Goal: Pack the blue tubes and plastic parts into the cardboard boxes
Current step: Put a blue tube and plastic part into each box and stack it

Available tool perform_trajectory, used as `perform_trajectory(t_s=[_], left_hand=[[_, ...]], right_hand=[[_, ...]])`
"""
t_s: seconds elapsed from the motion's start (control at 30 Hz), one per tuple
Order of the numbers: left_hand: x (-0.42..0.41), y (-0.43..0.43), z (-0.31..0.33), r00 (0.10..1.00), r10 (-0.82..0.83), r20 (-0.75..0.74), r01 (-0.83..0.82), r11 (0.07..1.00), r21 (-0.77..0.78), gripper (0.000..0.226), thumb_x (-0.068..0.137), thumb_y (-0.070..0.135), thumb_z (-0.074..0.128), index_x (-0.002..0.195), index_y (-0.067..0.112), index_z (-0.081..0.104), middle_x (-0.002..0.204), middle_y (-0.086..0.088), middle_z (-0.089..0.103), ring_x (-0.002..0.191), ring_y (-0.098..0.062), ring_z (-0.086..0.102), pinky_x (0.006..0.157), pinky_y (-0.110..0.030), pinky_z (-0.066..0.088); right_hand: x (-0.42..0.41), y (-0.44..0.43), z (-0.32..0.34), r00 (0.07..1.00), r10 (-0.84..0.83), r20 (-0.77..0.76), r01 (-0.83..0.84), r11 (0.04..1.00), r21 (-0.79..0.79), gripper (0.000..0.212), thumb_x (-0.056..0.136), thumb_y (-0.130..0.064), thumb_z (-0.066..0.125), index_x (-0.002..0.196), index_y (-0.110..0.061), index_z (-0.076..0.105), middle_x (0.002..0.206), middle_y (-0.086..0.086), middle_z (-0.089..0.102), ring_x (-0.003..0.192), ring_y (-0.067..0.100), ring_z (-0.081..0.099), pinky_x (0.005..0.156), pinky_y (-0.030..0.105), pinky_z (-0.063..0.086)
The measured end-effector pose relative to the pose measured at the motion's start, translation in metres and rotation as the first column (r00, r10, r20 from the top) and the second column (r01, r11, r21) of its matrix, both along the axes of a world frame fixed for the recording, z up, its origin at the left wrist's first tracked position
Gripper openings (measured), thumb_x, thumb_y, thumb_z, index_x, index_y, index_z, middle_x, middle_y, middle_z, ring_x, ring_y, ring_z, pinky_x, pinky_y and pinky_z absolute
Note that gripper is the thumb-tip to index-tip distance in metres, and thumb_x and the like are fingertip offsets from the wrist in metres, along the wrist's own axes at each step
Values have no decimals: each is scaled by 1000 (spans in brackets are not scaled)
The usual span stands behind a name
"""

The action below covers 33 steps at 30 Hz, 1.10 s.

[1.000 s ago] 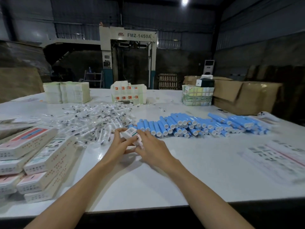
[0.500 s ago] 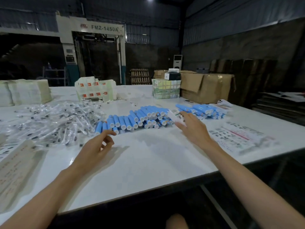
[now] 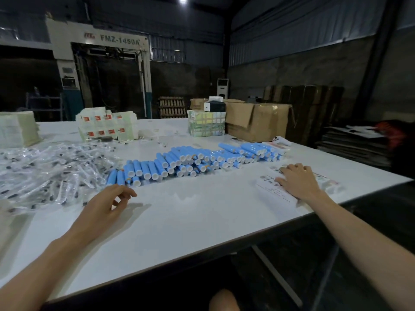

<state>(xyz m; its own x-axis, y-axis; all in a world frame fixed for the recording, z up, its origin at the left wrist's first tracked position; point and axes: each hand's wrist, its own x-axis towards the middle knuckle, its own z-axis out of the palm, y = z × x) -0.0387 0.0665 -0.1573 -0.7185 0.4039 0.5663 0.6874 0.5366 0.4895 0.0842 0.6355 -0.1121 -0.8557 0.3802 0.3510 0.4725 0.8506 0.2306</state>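
My right hand (image 3: 296, 182) lies flat, fingers spread, on the flat boxes (image 3: 275, 195) at the table's (image 3: 202, 221) right edge. My left hand (image 3: 105, 207) hangs loosely curled, holding nothing, just before the tubes (image 3: 190, 160), with the parts (image 3: 49, 173) heaped to their left.

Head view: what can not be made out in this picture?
- Print on the flat cartons: blurred, partly covered by the right hand.
- Plastic parts: blurred in clear wraps; the pile is cut off by the left edge.
- Inside of the brown box: hidden by its own walls and flap.
- Lower blue tubes: covered by the upper ones.
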Motion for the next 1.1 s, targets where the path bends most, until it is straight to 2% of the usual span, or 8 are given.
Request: perform_trajectory(t_s=[0.2, 0.43, 0.53, 0.67, 0.8, 0.9, 1.0, 1.1], left_hand=[[1, -5, 2, 999, -12, -34, 10, 999, -54, 34, 103, 2, 63, 112, 34, 73, 119, 23, 62, 112, -5, 60, 84, -20, 51], [0, -6, 3, 999, -19, -28, 16, 997, -81, 39, 102, -1, 62, 109, 36, 73, 112, 16, 66, 111, -7, 60, 85, -30, 55], [4, -4, 4, 999, -17, -38, 13, 994, -106, 37, 103, 1, 63, 107, 36, 73, 113, 17, 66, 111, -6, 60, 85, -30, 55], [9, -2, 7, 999, 12, -34, -17, 991, -135, 31, 104, 4, 62, 107, 32, 74, 108, 17, 65, 105, -6, 62, 84, -33, 56], [13, -1, 11, 997, 79, -25, -82, 986, -145, 29, 103, 4, 62, 107, 30, 74, 103, 16, 65, 94, -4, 63, 81, -31, 54], [18, 0, 14, 988, 150, -26, -152, 974, -167, 26, 103, 9, 63, 106, 33, 73, 102, 18, 64, 89, -1, 61, 76, -27, 50], [24, -1, 17, 977, 213, -21, -213, 962, -170, 23, 99, 12, 65, 102, 34, 72, 100, 18, 63, 87, 0, 60, 75, -29, 50], [28, -3, 23, 958, 287, -24, -287, 945, -160, 22, 95, 8, 64, 93, 29, 72, 94, 14, 64, 82, -2, 57, 75, -33, 50]], right_hand=[[4, 4, -1, 1000, -9, 10, 10, 998, -55, 46, 109, -46, 38, 145, -20, 48, 145, 5, 56, 128, 24, 55, 110, 43, 44], [2, 11, 0, 999, -43, 3, 43, 999, 9, 47, 107, -50, 40, 143, -20, 48, 143, 5, 56, 127, 23, 55, 108, 43, 45], [-9, -8, 5, 994, 7, -110, 5, 994, 107, 51, 105, -55, 42, 141, -20, 52, 141, 5, 59, 128, 24, 55, 107, 43, 44], [-38, -78, 20, 924, 234, -303, -219, 972, 82, 34, 105, -33, 49, 123, -10, 66, 115, 11, 71, 108, 31, 64, 92, 45, 49], [-67, -181, 32, 783, 395, -481, -500, 860, -107, 26, 106, -26, 47, 99, -10, 67, 89, 8, 70, 84, 32, 65, 75, 43, 52], [-87, -260, 30, 691, 466, -552, -662, 715, -226, 30, 108, -27, 44, 86, -11, 58, 74, 5, 62, 69, 28, 58, 60, 39, 44], [-104, -331, 21, 610, 518, -599, -769, 570, -289, 31, 106, -28, 49, 79, -12, 54, 66, 4, 57, 64, 29, 56, 58, 40, 47], [-116, -384, -1, 610, 505, -611, -791, 440, -426, 36, 107, -35, 51, 78, -14, 56, 69, 3, 61, 69, 28, 59, 62, 40, 47]])
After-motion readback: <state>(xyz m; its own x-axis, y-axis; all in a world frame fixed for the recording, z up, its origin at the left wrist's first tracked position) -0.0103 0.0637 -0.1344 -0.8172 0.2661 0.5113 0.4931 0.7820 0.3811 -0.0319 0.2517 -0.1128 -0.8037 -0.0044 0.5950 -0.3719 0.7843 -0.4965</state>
